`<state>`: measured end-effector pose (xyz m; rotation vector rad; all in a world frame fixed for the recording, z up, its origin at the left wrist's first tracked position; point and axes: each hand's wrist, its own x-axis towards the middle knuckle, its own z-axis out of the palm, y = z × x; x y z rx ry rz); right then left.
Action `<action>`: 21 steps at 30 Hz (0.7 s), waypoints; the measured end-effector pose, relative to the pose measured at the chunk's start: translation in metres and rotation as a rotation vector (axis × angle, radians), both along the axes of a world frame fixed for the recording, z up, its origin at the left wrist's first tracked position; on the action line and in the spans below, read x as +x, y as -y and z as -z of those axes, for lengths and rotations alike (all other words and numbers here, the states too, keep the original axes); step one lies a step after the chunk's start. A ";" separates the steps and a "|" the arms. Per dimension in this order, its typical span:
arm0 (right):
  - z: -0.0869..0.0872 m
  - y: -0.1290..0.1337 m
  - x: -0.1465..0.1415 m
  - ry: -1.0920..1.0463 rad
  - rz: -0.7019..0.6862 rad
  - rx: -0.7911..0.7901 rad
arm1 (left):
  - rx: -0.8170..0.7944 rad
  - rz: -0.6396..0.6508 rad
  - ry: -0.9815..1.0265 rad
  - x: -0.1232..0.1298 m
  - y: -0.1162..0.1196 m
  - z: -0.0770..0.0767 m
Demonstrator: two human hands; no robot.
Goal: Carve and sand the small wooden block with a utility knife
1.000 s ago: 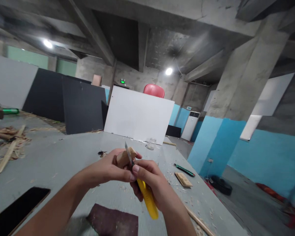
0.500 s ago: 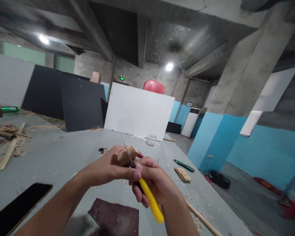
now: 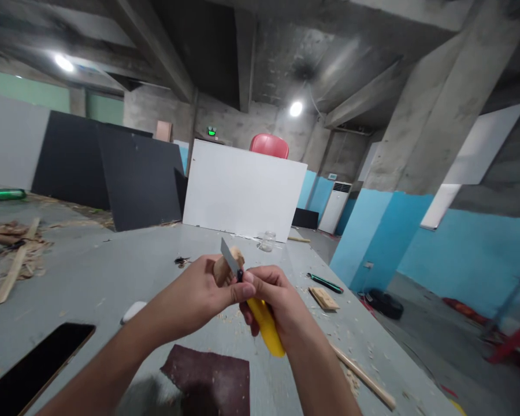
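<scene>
Head view: left hand (image 3: 199,294) closed around a wooden piece (image 3: 223,267), held above the grey table (image 3: 112,266). Right hand (image 3: 277,300) clenched on a yellow utility knife (image 3: 266,326) — blade against the wood. Dark sandpaper sheet (image 3: 212,381) lies below — on the table.

We see a pale, matt wood block (image 3: 223,267), cut rough at its tip, against a thin metal blade (image 3: 229,256) with a dull grey sheen; the knife handle (image 3: 266,326) is glossy yellow plastic. The table (image 3: 112,271) looks like matt grey painted board, littered with pale wood shavings. The dark brown sheet (image 3: 210,378) appears coarse, like sandpaper; the phone (image 3: 39,364) shows glossy black glass; the strip (image 3: 364,378) is bare wood
</scene>
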<state>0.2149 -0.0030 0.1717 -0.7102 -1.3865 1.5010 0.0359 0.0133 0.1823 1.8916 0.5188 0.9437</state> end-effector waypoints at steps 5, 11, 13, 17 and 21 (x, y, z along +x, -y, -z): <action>0.005 -0.005 -0.011 -0.008 0.139 0.046 | 0.067 -0.113 -0.129 -0.006 -0.013 0.003; 0.014 -0.011 -0.017 -0.010 0.194 0.045 | -0.026 0.071 -0.075 -0.008 -0.032 0.010; 0.013 -0.010 -0.016 -0.009 0.113 0.015 | -0.098 0.240 -0.029 -0.009 -0.034 0.009; 0.011 -0.007 -0.011 0.014 -0.064 -0.036 | -0.190 0.340 0.058 -0.013 -0.033 0.008; 0.010 -0.006 -0.005 0.015 -0.113 -0.072 | -0.171 0.283 0.084 -0.011 -0.029 0.009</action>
